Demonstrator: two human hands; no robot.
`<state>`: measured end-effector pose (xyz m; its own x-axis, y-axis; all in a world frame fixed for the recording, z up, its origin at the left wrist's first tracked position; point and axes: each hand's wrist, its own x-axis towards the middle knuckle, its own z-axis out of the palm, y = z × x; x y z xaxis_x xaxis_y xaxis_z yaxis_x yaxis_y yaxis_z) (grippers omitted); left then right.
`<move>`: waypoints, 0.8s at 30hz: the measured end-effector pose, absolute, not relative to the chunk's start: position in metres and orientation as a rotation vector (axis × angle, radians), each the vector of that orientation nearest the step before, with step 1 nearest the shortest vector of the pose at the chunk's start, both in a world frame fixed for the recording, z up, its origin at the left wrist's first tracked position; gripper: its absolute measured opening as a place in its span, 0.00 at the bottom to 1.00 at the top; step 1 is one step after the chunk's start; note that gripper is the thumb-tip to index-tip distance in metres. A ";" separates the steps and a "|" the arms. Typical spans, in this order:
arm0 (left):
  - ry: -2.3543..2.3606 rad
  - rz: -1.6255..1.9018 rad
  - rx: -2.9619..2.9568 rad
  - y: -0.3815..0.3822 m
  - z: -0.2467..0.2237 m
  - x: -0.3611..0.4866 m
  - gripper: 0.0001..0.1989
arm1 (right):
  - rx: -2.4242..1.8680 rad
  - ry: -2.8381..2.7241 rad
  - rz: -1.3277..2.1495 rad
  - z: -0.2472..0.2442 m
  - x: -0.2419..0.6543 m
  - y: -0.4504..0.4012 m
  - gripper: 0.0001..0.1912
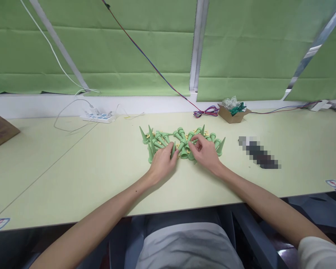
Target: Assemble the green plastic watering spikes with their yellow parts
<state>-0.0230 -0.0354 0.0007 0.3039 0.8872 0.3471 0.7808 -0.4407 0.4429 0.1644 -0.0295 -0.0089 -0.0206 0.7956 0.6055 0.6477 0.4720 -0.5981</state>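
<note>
Several green cone-shaped pieces (184,153) lie in a heap on the pale table, some upright and some on their sides, with small yellow bits among them. My left hand (164,160) is at the near left side of the heap, its fingers closed round one green cone (173,150) that points up. On the right side, my right hand (205,152) has thumb and index finger pinched together over the heap. Whatever lies between those fingertips is too small to make out.
Behind the heap, a cardboard box (231,117) holds plastic bags beside a coiled cable (207,112). A power strip (98,117) stands at the back left. On the right lies a pixelated dark object (259,154). A brown object (1,130) is at far left.
</note>
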 end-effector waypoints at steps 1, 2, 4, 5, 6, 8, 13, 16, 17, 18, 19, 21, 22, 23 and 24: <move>1.537 0.805 2.381 -0.035 0.000 -0.023 0.09 | -1.246 -1.746 0.179 -0.010 0.165 -0.028 0.03; 1.536 0.788 2.383 -0.035 0.000 -0.023 0.08 | -1.250 -1.759 0.170 -0.011 0.166 -0.027 0.03; 1.546 0.755 2.377 -0.033 -0.002 -0.024 0.08 | -1.257 -1.776 0.155 -0.012 0.166 -0.026 0.02; 1.552 0.735 2.370 -0.033 -0.002 -0.024 0.08 | -1.260 -1.782 0.149 -0.012 0.167 -0.026 0.03; 1.557 0.716 2.361 -0.032 -0.003 -0.025 0.09 | -1.262 -1.785 0.142 -0.012 0.167 -0.026 0.03; 1.559 0.682 2.345 -0.030 -0.003 -0.025 0.10 | -1.269 -1.788 0.130 -0.012 0.167 -0.027 0.03; 1.547 0.603 2.326 -0.027 -0.001 -0.028 0.11 | -1.289 -1.798 0.113 -0.011 0.167 -0.028 0.03; 1.470 0.581 2.333 -0.026 0.000 -0.030 0.12 | -1.294 -1.802 0.101 -0.011 0.167 -0.028 0.04; 1.451 0.579 2.335 -0.026 0.000 -0.030 0.12 | -1.294 -1.805 0.098 -0.011 0.167 -0.028 0.04; 1.440 0.577 2.336 -0.025 0.000 -0.030 0.13 | -1.296 -1.810 0.095 -0.010 0.167 -0.028 0.04; 1.431 0.571 2.337 -0.025 0.000 -0.031 0.13 | -1.299 -1.816 0.094 -0.010 0.167 -0.029 0.04; 1.420 0.558 2.342 -0.024 0.000 -0.031 0.13 | -1.309 -1.825 0.093 -0.008 0.167 -0.030 0.05; 1.420 0.554 2.347 -0.024 0.000 -0.031 0.13 | -1.317 -1.829 0.094 -0.008 0.167 -0.030 0.05; 1.423 0.552 2.354 -0.025 -0.001 -0.031 0.13 | -1.325 -1.834 0.097 -0.007 0.168 -0.030 0.06; 1.433 0.554 2.361 -0.025 -0.001 -0.031 0.13 | -1.332 -1.838 0.098 -0.007 0.168 -0.030 0.06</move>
<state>-0.0307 -0.0250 -0.0012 0.4209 0.8932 0.1584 0.7676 -0.4437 0.4624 0.1676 -0.0302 -0.0071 -0.0800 0.8132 0.5765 0.7470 0.4318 -0.5055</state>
